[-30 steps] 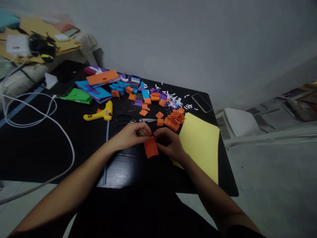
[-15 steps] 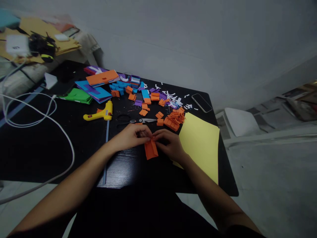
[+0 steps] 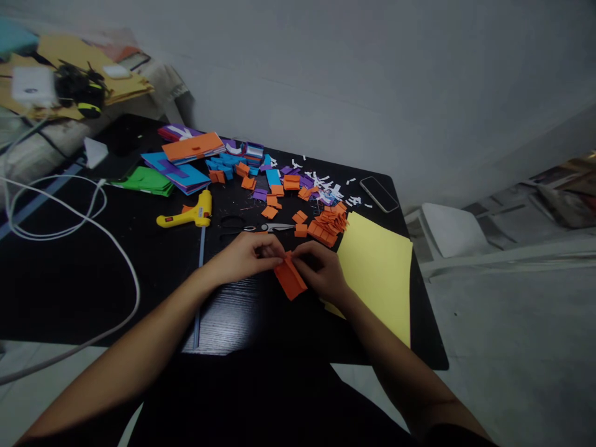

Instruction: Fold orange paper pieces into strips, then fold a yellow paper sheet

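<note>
A folded strip of orange paper (image 3: pixel 292 281) hangs between my two hands above the black table. My left hand (image 3: pixel 251 253) pinches its upper left end between thumb and fingers. Pinching the same upper end from the right is my right hand (image 3: pixel 321 267). The strip's lower end is free and slants down to the right, with a crease along its length. Just beyond my hands lie scissors (image 3: pixel 265 228), partly hidden by my left hand. A pile of small folded orange papers (image 3: pixel 328 225) sits past my right hand.
A yellow glue gun (image 3: pixel 189 214) lies left of the scissors. Yellow sheets (image 3: pixel 379 273) are under my right forearm's side. Coloured paper stacks (image 3: pixel 177 171), white scraps (image 3: pixel 328 185) and a phone (image 3: pixel 379 194) lie farther back. A white cable (image 3: pixel 125 254) loops across the left.
The orange strip has swung, its lower end now farther right and showing more of its face. My right hand has shifted slightly; the left has barely moved.
</note>
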Available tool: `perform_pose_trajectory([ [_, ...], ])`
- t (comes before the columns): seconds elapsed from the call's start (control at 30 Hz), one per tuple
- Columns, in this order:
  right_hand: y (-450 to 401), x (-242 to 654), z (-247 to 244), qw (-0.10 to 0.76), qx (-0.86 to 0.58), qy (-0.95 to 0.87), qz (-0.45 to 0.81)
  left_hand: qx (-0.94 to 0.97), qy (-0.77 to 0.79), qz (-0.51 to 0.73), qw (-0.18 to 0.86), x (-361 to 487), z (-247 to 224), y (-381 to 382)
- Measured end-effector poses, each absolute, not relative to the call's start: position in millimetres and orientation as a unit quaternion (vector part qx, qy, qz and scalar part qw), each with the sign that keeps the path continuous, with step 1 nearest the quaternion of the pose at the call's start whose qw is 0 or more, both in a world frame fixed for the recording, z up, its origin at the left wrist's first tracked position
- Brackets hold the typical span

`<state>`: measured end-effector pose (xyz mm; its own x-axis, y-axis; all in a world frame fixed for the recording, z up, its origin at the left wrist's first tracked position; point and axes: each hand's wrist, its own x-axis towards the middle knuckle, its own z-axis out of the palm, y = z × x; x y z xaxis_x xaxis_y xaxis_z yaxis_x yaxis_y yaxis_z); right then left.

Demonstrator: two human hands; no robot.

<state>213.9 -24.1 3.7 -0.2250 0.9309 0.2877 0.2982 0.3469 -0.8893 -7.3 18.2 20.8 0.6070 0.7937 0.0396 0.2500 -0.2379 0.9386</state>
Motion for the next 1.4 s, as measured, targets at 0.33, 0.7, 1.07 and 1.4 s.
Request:
perform_pose_trajectory([
  [0.33,-22.8,212.5,0.1,0.406,-0.505,-0.556,0.520,0.812,0.333,0.311,0.365,-2.4,21.5,11.4],
  [0.7,-22.0,210.9,-4.2,0.434,-0.497,-0.524,0.539,0.824,0.324,0.262,0.385,-0.6,24.7,9.2],
  [1.07,-27.8,205.9,-5.4,0.434,-0.514,-0.564,0.479,0.804,0.359,0.274,0.387,3.2,18.0,6.4],
  [1.4,-28.7,204.7,-8.3,0.451,-0.517,-0.562,0.463,0.815,0.347,0.281,0.369,5.3,19.6,4.0],
])
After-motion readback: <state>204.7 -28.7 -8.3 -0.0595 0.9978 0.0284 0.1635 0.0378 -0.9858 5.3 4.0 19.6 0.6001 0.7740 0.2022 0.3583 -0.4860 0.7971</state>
